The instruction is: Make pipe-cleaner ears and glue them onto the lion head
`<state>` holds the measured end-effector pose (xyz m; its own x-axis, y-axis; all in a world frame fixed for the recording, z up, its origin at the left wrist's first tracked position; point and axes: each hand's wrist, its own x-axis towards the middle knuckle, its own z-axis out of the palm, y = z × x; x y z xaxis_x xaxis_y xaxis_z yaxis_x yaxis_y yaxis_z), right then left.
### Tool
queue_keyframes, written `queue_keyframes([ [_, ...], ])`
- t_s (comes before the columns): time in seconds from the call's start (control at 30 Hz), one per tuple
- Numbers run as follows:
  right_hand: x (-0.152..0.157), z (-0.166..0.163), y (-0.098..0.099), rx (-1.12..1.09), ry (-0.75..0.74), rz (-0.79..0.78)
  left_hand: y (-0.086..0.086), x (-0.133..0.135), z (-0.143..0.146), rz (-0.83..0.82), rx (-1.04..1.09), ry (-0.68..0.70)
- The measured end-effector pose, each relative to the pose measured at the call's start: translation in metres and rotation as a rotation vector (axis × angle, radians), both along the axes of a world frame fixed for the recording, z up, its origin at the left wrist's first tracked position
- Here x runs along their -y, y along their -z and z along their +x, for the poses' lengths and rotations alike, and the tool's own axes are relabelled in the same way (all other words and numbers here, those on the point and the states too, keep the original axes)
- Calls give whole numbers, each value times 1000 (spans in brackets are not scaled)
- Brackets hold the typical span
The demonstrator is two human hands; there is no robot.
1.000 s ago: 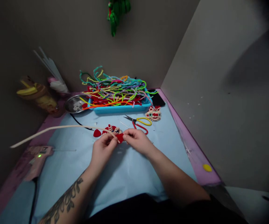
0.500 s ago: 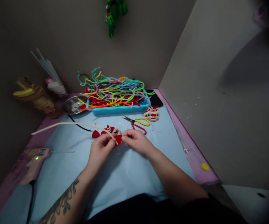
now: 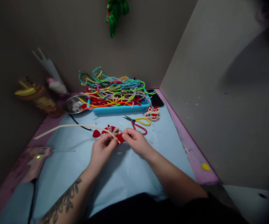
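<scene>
Between my two hands is a small red felt-like piece (image 3: 120, 138), raised a little above the blue table cover (image 3: 125, 174). My left hand (image 3: 104, 147) pinches a long cream pipe cleaner (image 3: 71, 125) against this red piece; its free end arcs out to the left. On the right side, my right hand (image 3: 135, 140) grips the red piece's edge between thumb and finger. Just behind my fingers lies a red and cream pipe-cleaner figure (image 3: 110, 129), partly hidden. Another red rounded piece (image 3: 96, 133) rests to its left.
Scissors (image 3: 136, 121) with yellow and red handles lie behind my right hand, near a lion-like face (image 3: 152, 114). A blue tray (image 3: 120, 110) overflows with pipe cleaners; a metal bowl (image 3: 69, 105) adjoins it. A pink glue gun (image 3: 37, 165) sits left, its light lit; a phone (image 3: 156, 99) lies back right.
Both hands keep their pinch on the red piece, with only slight shifts. The pipe cleaner's free end has dipped a little. The whole view has shifted slightly.
</scene>
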<state>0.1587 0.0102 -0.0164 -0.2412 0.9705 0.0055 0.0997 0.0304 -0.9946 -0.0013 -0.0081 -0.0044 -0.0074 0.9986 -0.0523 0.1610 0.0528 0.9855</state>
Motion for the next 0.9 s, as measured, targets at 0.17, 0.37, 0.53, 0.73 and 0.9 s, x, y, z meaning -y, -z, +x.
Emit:
queue_keyframes([
  [0.17,0,-1,2,-131,3,-147,2,1,-1,-4,29,-37],
  [0.37,2,-7,2,-171,34,-121,5,0,-1,22,158,-88],
  [0.53,4,-11,-1,-146,110,-82,5,0,0,-22,271,-109],
  [0.73,3,-11,1,-182,217,-100,9,-2,0,-17,304,-131],
  [0.9,5,-12,0,-194,177,-97,2,-2,2,9,207,-95],
])
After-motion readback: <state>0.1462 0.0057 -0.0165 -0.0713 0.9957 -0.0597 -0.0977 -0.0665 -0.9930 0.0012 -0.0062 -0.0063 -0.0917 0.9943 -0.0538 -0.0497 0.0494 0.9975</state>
